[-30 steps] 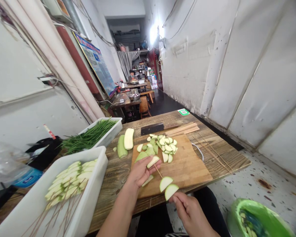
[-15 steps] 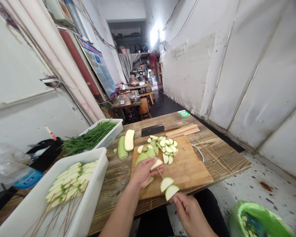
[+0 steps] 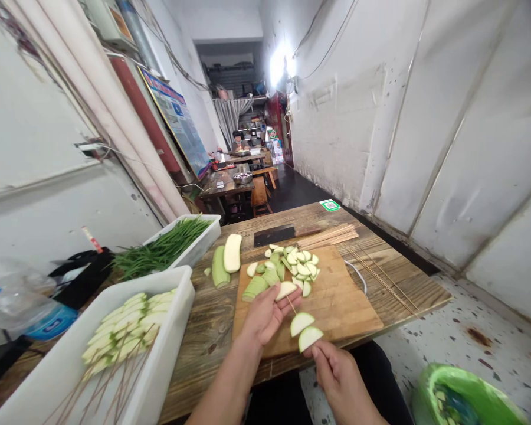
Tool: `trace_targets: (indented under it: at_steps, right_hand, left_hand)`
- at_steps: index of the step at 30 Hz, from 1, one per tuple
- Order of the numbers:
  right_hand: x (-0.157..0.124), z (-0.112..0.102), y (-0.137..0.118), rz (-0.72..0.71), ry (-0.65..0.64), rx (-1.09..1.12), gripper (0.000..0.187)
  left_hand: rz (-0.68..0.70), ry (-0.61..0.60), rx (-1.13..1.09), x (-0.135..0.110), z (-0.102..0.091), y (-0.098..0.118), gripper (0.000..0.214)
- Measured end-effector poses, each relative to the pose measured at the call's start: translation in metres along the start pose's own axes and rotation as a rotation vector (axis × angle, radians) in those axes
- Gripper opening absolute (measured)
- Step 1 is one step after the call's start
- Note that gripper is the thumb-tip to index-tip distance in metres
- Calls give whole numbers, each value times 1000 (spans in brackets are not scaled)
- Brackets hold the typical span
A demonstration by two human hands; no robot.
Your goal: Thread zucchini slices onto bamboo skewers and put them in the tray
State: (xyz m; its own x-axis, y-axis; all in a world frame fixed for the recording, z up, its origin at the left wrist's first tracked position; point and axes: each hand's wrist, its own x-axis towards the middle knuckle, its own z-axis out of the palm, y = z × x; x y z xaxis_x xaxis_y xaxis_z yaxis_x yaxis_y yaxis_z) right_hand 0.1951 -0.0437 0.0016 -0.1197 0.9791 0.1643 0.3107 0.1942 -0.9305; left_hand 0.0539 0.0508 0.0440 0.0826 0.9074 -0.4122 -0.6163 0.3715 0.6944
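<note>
My left hand (image 3: 265, 313), palm turned up, pinches a half-moon zucchini slice (image 3: 285, 290) between thumb and fingers over the cutting board (image 3: 336, 307). The tip of a thin wooden skewer (image 3: 291, 304) meets or nearly meets that slice; I cannot tell whether it goes in. Two more half-moon slices (image 3: 310, 339) are threaded lower on the skewer. Closed round the skewer's near end is my right hand (image 3: 343, 378), at the board's front edge; its fingers hide that end. Cut zucchini slices (image 3: 301, 264) lie heaped at the back of the board.
Whole peeled zucchini pieces (image 3: 232, 252) lie left of the board. Behind it are a cleaver (image 3: 274, 235) and bundled skewers (image 3: 331, 235). A white tub (image 3: 177, 330) holds skewered slices; another tub (image 3: 210, 233) holds green stalks. A green-lined bin (image 3: 482, 389) stands lower right. A person (image 3: 239, 141) sits far back.
My left hand has shifted slightly right with its slice, and its lower fingers have opened out more. The skewer and my right hand have moved a little; the two threaded slices remain on it.
</note>
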Motion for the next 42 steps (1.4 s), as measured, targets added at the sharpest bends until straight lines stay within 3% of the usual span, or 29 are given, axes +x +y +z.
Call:
trace_targets:
  at_steps: [8,17,37,42]
  right_hand:
    - [-7,4,10,26,2,50,37]
    - [-7,6,15,60,5,109,37]
    - [-1,2,2,-1,77,-16,41]
    - [5,0,1,-3,103,-19,41]
  left_hand:
    - [133,47,-51,-2,10,-7,10]
    - [120,-22,21,-6,10,-11,10]
    - [83,-6,34,-9,11,-20,9]
    - [78,-71,113,-13,13,-30,21]
